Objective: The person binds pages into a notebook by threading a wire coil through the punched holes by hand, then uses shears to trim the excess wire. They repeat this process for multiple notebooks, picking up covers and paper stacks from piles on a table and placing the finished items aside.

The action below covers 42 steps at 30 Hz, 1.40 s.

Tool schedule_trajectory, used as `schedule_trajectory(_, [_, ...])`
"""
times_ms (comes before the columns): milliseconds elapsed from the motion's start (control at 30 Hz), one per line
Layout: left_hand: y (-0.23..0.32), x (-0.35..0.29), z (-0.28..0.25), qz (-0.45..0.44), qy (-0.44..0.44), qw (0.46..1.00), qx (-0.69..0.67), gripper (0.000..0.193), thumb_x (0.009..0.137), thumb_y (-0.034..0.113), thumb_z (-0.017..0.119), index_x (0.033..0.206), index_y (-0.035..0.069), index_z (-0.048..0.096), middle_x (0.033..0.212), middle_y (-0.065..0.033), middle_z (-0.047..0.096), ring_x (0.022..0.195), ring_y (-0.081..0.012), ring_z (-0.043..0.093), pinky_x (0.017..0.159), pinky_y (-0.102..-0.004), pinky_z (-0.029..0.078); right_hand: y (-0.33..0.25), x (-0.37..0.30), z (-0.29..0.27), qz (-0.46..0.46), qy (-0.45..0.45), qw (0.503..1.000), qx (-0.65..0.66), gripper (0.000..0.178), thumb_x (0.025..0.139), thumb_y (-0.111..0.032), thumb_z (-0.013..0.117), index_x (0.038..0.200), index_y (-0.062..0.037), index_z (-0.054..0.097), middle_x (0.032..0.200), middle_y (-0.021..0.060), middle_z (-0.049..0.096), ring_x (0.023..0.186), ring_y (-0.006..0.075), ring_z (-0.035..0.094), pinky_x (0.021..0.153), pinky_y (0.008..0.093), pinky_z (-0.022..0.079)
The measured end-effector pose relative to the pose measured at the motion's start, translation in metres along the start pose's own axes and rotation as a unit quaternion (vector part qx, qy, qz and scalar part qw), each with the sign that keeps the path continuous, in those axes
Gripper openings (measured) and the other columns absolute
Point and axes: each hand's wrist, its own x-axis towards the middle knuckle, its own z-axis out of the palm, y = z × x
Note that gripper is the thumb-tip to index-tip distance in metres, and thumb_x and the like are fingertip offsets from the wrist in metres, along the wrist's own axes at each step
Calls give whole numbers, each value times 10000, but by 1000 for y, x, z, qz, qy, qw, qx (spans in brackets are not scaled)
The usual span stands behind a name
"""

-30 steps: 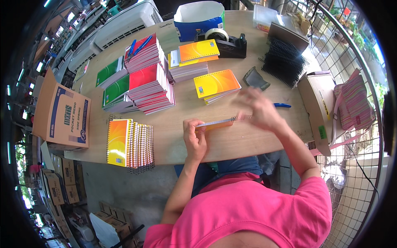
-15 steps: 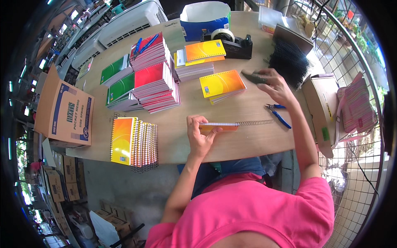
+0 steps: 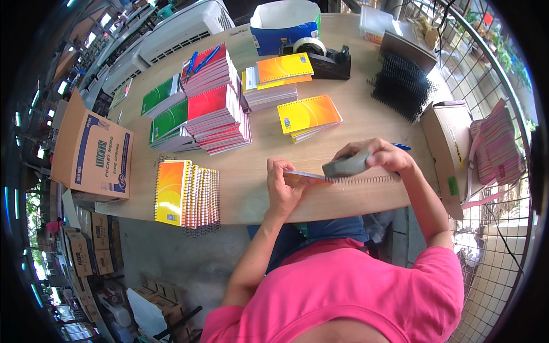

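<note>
My left hand [image 3: 280, 188] pinches a small spiral notebook [image 3: 304, 175] by its left end, just above the table. The notebook stands on its side, spine edge up. A wire coil [image 3: 372, 180] sticks out from its right end, apparently threaded partway into the holes. My right hand [image 3: 392, 157] is closed round a rounded grey-green block [image 3: 346, 166], whose exact kind I cannot make out. The block hovers over or touches the coil where it meets the notebook; which of the two I cannot tell. Blue-handled pliers [image 3: 403, 147] lie behind my right hand, mostly hidden.
Finished yellow notebooks [image 3: 170, 194] stand in a row at left, beside a cardboard box [image 3: 94, 157]. Red [image 3: 207, 104], green and yellow pads [image 3: 309, 117] are stacked behind. A tape dispenser [image 3: 334, 64], black coils [image 3: 400, 88] and an open carton [image 3: 443, 134] edge the far and right sides.
My right hand has come down and toward me, bringing the grey-green block from above the table to the coil. My left hand still holds the notebook, now tilted slightly. The hand now covers most of the pliers.
</note>
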Motion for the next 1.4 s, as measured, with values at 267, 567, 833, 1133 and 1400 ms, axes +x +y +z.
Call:
schedule_trajectory(267, [8,-2,10,-10,-13,1000,-23,602,750,429,864,974,41,461,908,-109,445,809,-275,473,701,-381,425,0,7,14,36,65,985,-153,411,885,-320,646,1070,34,744,1304,198,618,1166,317,597,999,399,449])
schedule_trajectory(567, [19,2,12,-14,-12,999,-35,546,805,344,848,1060,33,479,966,-114,480,880,-257,511,762,-377,458,-11,16,21,15,30,993,-114,400,917,-326,637,1116,4,745,1269,194,622,1162,318,593,991,386,451])
schedule_trajectory(833, [-17,2,-17,-153,-72,931,-324,169,920,-58,660,1031,25,564,986,-46,625,921,-107,638,854,-247,531,-17,29,23,47,46,989,-135,386,885,-254,663,1180,-15,728,1289,216,599,1165,349,589,1005,424,447])
schedule_trajectory(1133, [-21,3,-10,-218,-46,901,-372,384,848,-85,730,1112,66,495,967,-53,619,889,-115,629,782,-266,600,-8,39,25,2,44,994,-102,374,927,-339,656,1134,-40,747,1278,222,616,1143,365,615,980,424,482])
schedule_trajectory(1400, [-13,3,-32,-212,-10,891,-400,531,837,-75,747,1252,91,460,989,-49,621,898,-106,616,766,-246,585,28,-55,30,136,350,791,-483,638,824,-304,781,1403,-135,574,1391,205,522,1268,384,533,1119,492,367])
